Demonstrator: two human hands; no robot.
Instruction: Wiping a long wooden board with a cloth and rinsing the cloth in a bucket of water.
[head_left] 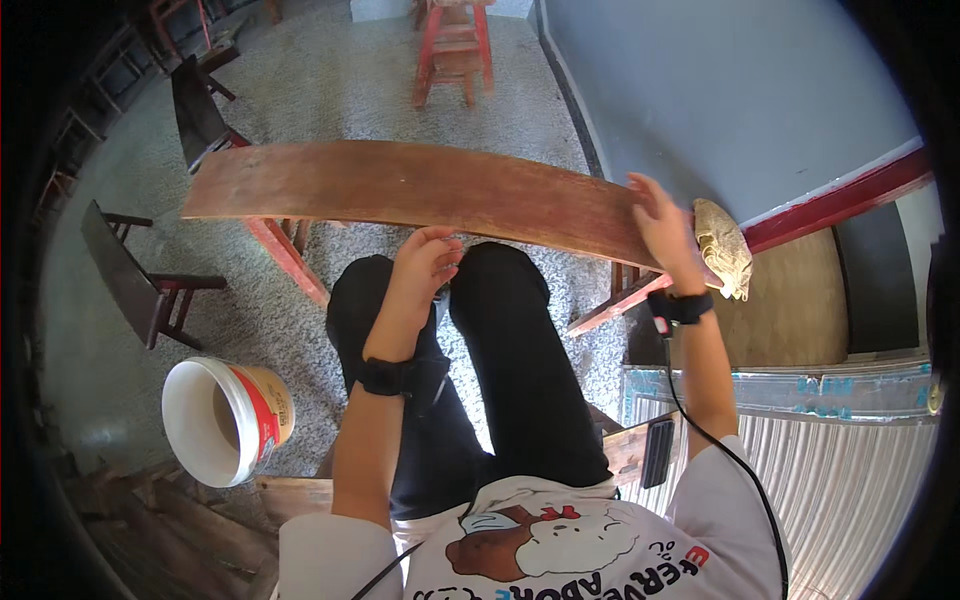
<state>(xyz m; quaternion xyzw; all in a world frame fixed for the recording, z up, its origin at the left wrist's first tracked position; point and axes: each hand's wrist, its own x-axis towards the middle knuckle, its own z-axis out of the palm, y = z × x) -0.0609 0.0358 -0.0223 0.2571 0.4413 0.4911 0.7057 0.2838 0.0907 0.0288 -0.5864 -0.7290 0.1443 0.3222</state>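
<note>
A long brown wooden bench (400,185) with red legs stretches across in front of my knees. My left hand (425,262) hovers at its near edge, above my knees, with loosely bent fingers and nothing visible in them. Over the bench's right end is my right hand (662,228), its thumb and fingers apart and holding nothing that I can see; whether it touches the wood I cannot tell. A crumpled yellowish cloth (722,248) lies just right of that hand, by the bench's end and the red rail.
A white bucket (245,420) with a red and tan label stands on the floor at left. Dark benches (130,275) sit beyond it, and a red wooden stool (455,55) at the back. A grey wall (720,90) and ridged panel (800,480) bound the right.
</note>
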